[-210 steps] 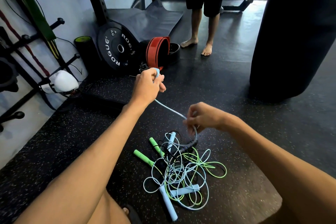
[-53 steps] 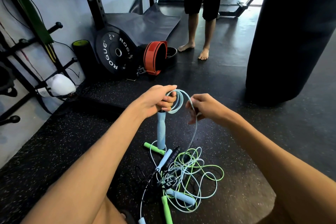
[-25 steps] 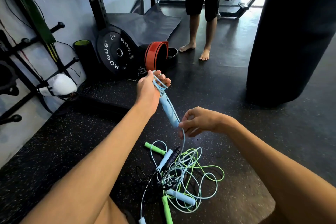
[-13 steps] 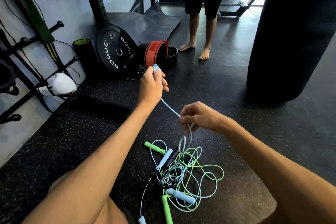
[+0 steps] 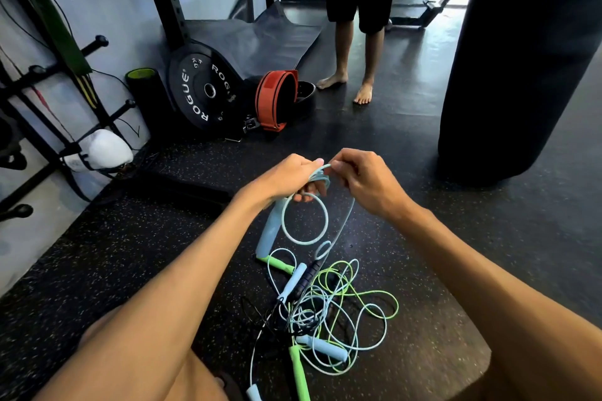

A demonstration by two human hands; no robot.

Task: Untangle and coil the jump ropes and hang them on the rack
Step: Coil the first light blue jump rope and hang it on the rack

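My left hand [image 5: 288, 177] grips several small coils of a light blue jump rope [image 5: 304, 221], and its blue handle [image 5: 269, 231] hangs down below my fist. My right hand [image 5: 365, 182] pinches the same cord right beside the left, at the top of the coil. From there the cord runs down into a tangled pile of jump ropes [image 5: 325, 312] on the black floor, with light blue, green and black cords and handles mixed together. The black rack [image 5: 42, 101] with pegs stands against the wall at the left.
A black weight plate [image 5: 205, 88], a foam roller [image 5: 143, 91] and a red belt [image 5: 277, 99] lean near the wall ahead. A barefoot person [image 5: 355, 42] stands beyond them. A large black punching bag [image 5: 521, 58] hangs at the right. A white glove [image 5: 104, 150] hangs on the rack.
My hands have come together: the left dropped lower and toward me, the right rose to meet it, and another loop of the blue cord now lies in the left hand.
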